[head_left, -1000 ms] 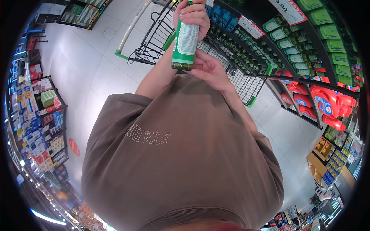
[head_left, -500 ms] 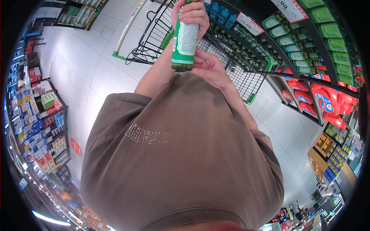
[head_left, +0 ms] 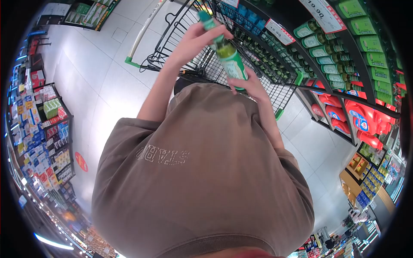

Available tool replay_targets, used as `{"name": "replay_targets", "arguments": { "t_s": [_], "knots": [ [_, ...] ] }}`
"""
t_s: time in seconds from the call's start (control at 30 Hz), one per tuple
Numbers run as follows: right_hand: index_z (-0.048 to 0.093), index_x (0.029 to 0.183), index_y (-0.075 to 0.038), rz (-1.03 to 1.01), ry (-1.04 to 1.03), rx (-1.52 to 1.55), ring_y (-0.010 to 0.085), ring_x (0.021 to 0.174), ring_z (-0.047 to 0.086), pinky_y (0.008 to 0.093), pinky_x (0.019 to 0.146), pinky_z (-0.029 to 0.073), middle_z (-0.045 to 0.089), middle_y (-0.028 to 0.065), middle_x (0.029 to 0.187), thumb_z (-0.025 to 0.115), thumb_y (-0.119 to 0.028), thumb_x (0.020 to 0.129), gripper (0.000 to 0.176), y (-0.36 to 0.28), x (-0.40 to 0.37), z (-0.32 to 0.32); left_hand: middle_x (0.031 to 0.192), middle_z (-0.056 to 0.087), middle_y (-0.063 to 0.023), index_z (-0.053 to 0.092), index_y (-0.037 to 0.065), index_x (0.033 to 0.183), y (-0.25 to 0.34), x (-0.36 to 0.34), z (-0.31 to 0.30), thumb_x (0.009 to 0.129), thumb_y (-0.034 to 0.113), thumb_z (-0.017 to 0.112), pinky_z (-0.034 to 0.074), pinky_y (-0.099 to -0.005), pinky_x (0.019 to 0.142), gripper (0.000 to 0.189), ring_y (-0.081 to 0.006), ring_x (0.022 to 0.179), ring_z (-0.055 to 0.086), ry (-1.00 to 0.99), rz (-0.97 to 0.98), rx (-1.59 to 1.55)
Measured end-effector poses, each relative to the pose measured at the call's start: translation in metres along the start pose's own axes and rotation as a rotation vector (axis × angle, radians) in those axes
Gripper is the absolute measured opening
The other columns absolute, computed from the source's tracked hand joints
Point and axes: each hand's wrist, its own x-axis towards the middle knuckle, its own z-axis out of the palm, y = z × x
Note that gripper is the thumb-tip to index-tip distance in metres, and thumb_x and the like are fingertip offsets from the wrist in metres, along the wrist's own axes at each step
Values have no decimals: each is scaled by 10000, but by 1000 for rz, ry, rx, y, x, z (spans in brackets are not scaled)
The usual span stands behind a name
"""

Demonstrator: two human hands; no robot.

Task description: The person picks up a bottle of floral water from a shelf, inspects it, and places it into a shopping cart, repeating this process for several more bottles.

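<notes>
A green glass bottle (head_left: 234, 66) with a green cap and a green-and-white label tilts in front of my chest, its cap toward the upper left. My left hand (head_left: 198, 42) wraps its fingers round the bottle's neck below the cap. Lower down, my right hand (head_left: 250, 85) grips the bottle near its base, with fingers across the lower label. The bottle is slightly blurred, and my hands hide parts of it. Beneath and beyond it stands a black wire shopping cart (head_left: 279, 91) with green corners.
Shelves at the right carry rows of similar bottles (head_left: 322, 51), green boxes (head_left: 368, 44) and red jugs (head_left: 362, 116) below. A price sign (head_left: 322, 15) hangs at the shelf edge. Pale tiled floor (head_left: 101, 86) lies at the left, with a stocked display (head_left: 56, 129) beyond.
The bottle has swung from nearly upright to a slant, and its base has moved right. My left hand has shifted left and lower; my right hand has moved right with the base.
</notes>
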Motion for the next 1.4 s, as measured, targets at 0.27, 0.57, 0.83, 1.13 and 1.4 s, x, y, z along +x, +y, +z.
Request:
{"name": "replay_targets", "arguments": {
  "t_s": [0.27, 0.57, 0.83, 1.13, 1.4],
  "knots": [
    [635, 1018, -14, 172, -51, -456, 65, 672, 553, 220, 586, 457, 589, -3, 775, 817, -201, 672, 434, 21, -7, -41, 752, 607, -20, 647, 56, 920, 3, -35, -37, 845, 331, 649, 441, -227, 538, 285, -76, 603, 562, -406, -477, 625],
    [507, 1239, -32, 200, -95, -366, 125, 968, 560, 261, 856, 448, 570, 27, 1111, 802, -157, 695, 632, 103, 9, -80, 732, 635, -178, 648, -28, 915, -43, -37, -24, 857, 312, 597, 478, -357, 621, 348, -303, 645, 607, -502, -426, 854],
    [478, 1263, -55, 510, 464, -738, 296, 1076, 580, 381, 890, 474, 620, 191, 1099, 714, -489, 729, 728, 195, -33, -111, 757, 611, -250, 599, -53, 869, -151, -28, -57, 904, 286, 519, 463, -449, 681, 349, -403, 767, 606, -312, -457, 1048],
    [547, 1208, -73, 460, 628, -872, 303, 1025, 588, 453, 973, 335, 642, 134, 1069, 676, -555, 724, 695, 211, -68, -89, 755, 605, -314, 584, -98, 798, -315, 14, -113, 888, 279, 488, 492, -498, 735, 399, -450, 767, 608, -221, -499, 1190],
    [535, 1214, -79, 498, 590, -920, 258, 1074, 560, 432, 994, 302, 623, 110, 1134, 715, -535, 696, 714, 221, -69, -86, 876, 644, -261, 611, -61, 900, -392, 48, -130, 882, 347, 449, 501, -452, 813, 438, -415, 846, 629, -218, -658, 1309]
  ]
}}
